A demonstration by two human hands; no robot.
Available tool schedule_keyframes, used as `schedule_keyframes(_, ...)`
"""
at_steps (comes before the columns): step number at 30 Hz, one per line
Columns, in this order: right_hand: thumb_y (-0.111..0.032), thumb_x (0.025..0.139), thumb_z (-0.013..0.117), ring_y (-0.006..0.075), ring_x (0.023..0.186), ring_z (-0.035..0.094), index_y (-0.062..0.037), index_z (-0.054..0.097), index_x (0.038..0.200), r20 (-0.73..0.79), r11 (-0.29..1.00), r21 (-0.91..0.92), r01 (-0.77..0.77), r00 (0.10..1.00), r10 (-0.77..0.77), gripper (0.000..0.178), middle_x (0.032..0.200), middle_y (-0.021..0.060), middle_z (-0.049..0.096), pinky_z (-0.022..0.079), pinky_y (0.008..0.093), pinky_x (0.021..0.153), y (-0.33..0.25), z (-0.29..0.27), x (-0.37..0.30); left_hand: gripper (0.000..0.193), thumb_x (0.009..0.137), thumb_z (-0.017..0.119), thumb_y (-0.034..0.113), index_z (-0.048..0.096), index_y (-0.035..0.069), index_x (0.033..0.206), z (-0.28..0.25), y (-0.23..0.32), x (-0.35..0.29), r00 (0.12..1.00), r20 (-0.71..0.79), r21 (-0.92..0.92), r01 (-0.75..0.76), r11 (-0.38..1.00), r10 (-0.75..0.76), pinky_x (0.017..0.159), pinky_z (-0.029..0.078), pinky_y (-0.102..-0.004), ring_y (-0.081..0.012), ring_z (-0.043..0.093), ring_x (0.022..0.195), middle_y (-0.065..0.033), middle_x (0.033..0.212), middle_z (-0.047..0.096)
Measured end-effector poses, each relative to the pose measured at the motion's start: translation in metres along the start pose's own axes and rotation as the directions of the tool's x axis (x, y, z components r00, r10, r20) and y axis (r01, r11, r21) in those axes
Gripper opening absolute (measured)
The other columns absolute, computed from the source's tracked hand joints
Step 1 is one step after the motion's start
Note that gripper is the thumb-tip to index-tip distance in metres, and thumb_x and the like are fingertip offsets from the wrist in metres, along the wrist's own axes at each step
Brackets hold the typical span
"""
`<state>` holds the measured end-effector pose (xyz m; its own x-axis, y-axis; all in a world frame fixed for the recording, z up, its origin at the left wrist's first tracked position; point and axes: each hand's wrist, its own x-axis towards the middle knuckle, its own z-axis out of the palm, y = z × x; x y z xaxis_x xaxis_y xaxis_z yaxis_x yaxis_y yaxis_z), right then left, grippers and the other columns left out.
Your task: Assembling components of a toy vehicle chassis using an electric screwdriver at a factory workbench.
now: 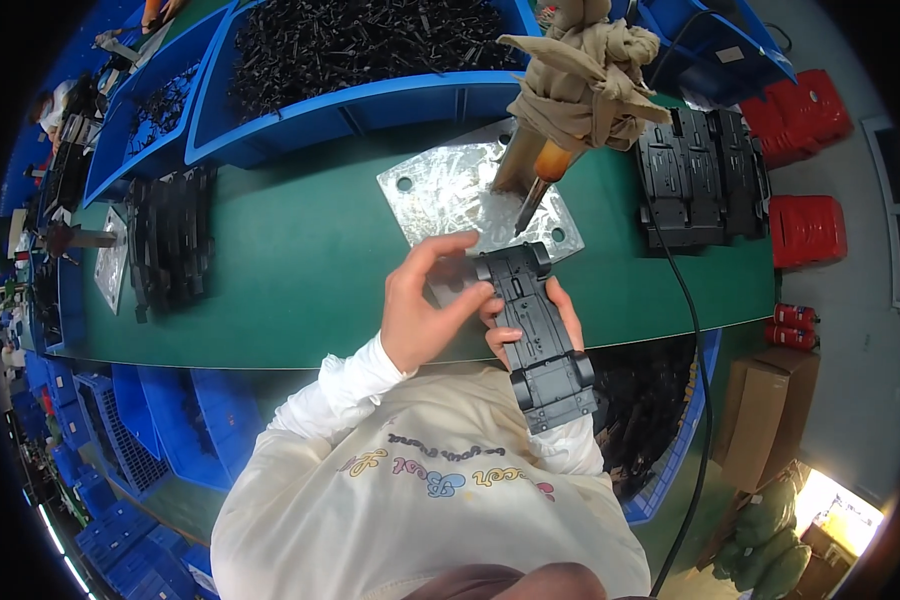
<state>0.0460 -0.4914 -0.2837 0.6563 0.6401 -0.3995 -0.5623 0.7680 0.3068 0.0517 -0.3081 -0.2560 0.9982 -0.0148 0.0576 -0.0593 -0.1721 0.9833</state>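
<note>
A long black moulded plastic chassis (538, 335) lies across my right hand (567, 312), whose fingers wrap its sides. Just left of its far end is my left hand (417, 305), thumb and index finger spread apart. The thumb tip comes up to the chassis edge; whether it touches I cannot tell. My other left fingers are blurred, and I make out nothing in them. Beyond the chassis, a hot-iron tool (545, 172) wrapped in beige cloth points its dark tip down over a scratched metal plate (425, 185).
Blue bins (320, 135) full of small black parts line the back of the green table (300, 290). Stacked black chassis stand at right (685, 180) and left (170, 240). A black cable (692, 330) hangs over the table's right side. Red stools (808, 228) and a cardboard box (765, 415) stand beyond.
</note>
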Motion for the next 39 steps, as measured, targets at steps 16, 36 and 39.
schedule_keyframes(16, -0.041, 0.094, 0.055, 0.0256, 0.103, 0.047, -0.0071, 0.047, 0.136, 0.069, 0.994, 0.097, -0.042, 0.997, 0.035, 0.055, 0.129, 0.0156, 0.050, 0.045, 0.0320, 0.063, 0.010, 0.012, 0.010, 0.041, 0.085, 0.068, 0.002, 0.059, -0.005, 0.125, -0.008, -0.021, 0.014, 0.981, 0.107, -0.153, 0.176, 0.972, -0.161, 0.089, 0.049, -0.0277, -0.0120, 0.060, 0.094, -0.0092, 0.116, 0.065)
schedule_keyframes(36, -0.041, 0.099, 0.047, 0.0293, 0.105, 0.050, -0.0043, 0.043, 0.139, 0.098, 0.981, 0.184, -0.057, 0.994, 0.040, 0.055, 0.130, 0.0191, 0.051, 0.045, 0.0349, 0.066, 0.018, 0.026, 0.005, 0.041, 0.081, 0.072, 0.004, 0.063, -0.003, 0.121, -0.003, -0.022, 0.011, 0.986, 0.031, -0.305, 0.166, 0.938, -0.164, 0.086, 0.049, -0.0262, -0.0106, 0.058, 0.092, -0.0064, 0.107, 0.066)
schedule_keyframes(39, -0.041, 0.099, 0.047, 0.0291, 0.106, 0.050, -0.0042, 0.043, 0.138, 0.096, 0.980, 0.189, -0.063, 0.994, 0.046, 0.054, 0.130, 0.0193, 0.051, 0.045, 0.0348, 0.067, 0.018, 0.027, 0.006, 0.041, 0.081, 0.072, 0.004, 0.063, -0.003, 0.121, -0.003, -0.023, 0.011, 0.985, 0.028, -0.313, 0.171, 0.934, -0.170, 0.086, 0.049, -0.0262, -0.0106, 0.058, 0.092, -0.0063, 0.107, 0.066)
